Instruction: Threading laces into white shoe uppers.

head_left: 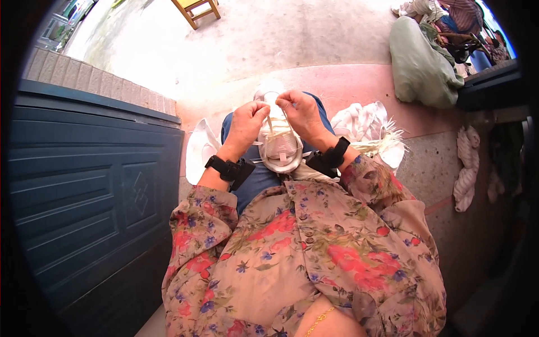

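A white lace-up shoe [281, 150] rests on my lap, its heel towards me and its toe pointing away. Over the front of it, the fingers of my left hand [246, 124] are pinched together on a pale shoelace [270, 124]. Level with it, my right hand [306, 115] also pinches a lace, which runs down into the shoe. A narrow gap separates the two sets of fingertips. Both wrists wear black straps with small dark boxes. My hands partly cover the toe and the upper eyelets.
To my right lies a bundle of white shoelaces [368, 132] with loose ends. A white object [199, 149] sits to my left. Farther right stands a pale green sack [421, 64]. A blue panelled door [84, 180] borders the left, and a wooden stool [197, 11] stands ahead.
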A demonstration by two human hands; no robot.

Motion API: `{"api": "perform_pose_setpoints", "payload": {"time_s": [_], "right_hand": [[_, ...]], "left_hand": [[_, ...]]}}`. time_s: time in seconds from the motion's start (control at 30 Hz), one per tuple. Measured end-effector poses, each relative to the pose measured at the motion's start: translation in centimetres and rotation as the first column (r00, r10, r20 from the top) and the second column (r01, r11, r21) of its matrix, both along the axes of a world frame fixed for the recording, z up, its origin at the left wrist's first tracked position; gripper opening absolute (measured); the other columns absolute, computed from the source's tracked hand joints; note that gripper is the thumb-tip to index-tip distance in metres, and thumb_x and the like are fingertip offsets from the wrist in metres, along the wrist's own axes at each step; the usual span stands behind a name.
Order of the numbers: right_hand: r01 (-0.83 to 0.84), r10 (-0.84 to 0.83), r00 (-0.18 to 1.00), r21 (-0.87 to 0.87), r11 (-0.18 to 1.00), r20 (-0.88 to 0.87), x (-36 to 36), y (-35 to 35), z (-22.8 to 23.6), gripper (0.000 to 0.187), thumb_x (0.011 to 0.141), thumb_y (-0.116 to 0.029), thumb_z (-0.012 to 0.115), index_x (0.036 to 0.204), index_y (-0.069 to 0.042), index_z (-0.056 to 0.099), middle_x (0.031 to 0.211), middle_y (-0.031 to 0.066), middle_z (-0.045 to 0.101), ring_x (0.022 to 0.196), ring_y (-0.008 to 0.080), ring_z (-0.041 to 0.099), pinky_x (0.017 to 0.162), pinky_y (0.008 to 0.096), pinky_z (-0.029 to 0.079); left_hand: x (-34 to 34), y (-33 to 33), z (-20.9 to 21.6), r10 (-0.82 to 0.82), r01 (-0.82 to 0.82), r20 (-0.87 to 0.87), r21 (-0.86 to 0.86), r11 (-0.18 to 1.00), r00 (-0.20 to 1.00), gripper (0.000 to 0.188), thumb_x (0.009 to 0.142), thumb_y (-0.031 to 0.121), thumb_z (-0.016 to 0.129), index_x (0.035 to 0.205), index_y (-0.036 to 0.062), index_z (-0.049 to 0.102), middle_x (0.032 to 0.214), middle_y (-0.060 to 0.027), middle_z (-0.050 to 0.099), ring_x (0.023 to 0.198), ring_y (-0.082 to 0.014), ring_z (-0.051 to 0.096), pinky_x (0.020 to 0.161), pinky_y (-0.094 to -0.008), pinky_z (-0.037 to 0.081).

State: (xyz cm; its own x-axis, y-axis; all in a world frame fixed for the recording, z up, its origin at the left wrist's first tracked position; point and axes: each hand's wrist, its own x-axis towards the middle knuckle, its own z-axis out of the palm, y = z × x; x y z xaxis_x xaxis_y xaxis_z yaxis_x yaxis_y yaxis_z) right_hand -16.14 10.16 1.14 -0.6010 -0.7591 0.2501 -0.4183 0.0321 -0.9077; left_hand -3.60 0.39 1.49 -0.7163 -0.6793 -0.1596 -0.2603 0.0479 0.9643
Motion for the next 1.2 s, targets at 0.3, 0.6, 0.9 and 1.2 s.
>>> {"api": "perform_pose_setpoints", "payload": {"time_s": [0.3, 0.6, 0.9, 1.2], "right_hand": [[-0.251, 0.336, 0.936, 0.463, 0.850, -0.108, -8.2, 5.1, -0.6, 0.021, 0.076, -0.022, 0.062, 0.089, -0.006, 0.062, 0.090, 0.0106, 0.061, 0.085, 0.0287, 0.057, 0.073, 0.0351, 0.045], [-0.275, 0.602, 0.645, 0.591, 0.758, -0.472, -2.2, 10.0, -3.4, 0.015, 0.070, -0.022, 0.063, 0.067, -0.009, 0.056, 0.075, 0.0054, 0.051, 0.081, 0.0245, 0.049, 0.071, 0.0380, 0.037], [-0.475, 0.492, 0.499, -0.250, 0.844, 0.713, -5.4, 9.4, 9.8, 0.020, 0.093, -0.023, 0.040, 0.081, -0.008, 0.049, 0.060, -0.0050, 0.036, 0.050, 0.0056, 0.033, 0.047, 0.0217, 0.030], [-0.623, 0.395, 0.346, -0.106, 0.775, 0.851, 1.4, 4.6, 8.3, 0.038, 0.091, -0.040, 0.044, 0.105, -0.006, 0.053, 0.062, -0.0092, 0.029, 0.046, 0.0004, 0.024, 0.038, 0.0162, 0.017]], "left_hand": [[18.6, -9.2, -8.8, 0.492, 0.045, 0.708, -0.592, 0.805, 0.507, 0.054, 0.075, 0.027, 0.062, 0.119, 0.0021, 0.043, 0.120, -0.0192, 0.047, 0.112, -0.0360, 0.043, 0.093, -0.0450, 0.035], [21.6, -7.9, -7.2, 0.378, -0.130, 0.535, -0.444, 0.887, 0.755, 0.025, 0.077, 0.022, 0.062, 0.083, -0.0019, 0.056, 0.073, -0.0173, 0.059, 0.068, -0.0249, 0.059, 0.061, -0.0349, 0.045], [20.6, -4.3, 3.4, 0.575, -0.186, 0.262, -0.775, 0.604, 0.775, 0.018, 0.078, 0.019, 0.059, 0.073, 0.0042, 0.050, 0.064, -0.0179, 0.057, 0.064, -0.0379, 0.057, 0.055, -0.0448, 0.044], [12.3, 0.5, 10.5, 0.188, 0.013, 0.050, -0.981, 0.193, 0.981, 0.025, 0.076, 0.025, 0.064, 0.067, 0.0066, 0.050, 0.051, -0.0072, 0.054, 0.044, -0.0161, 0.057, 0.038, -0.0282, 0.044]]}}
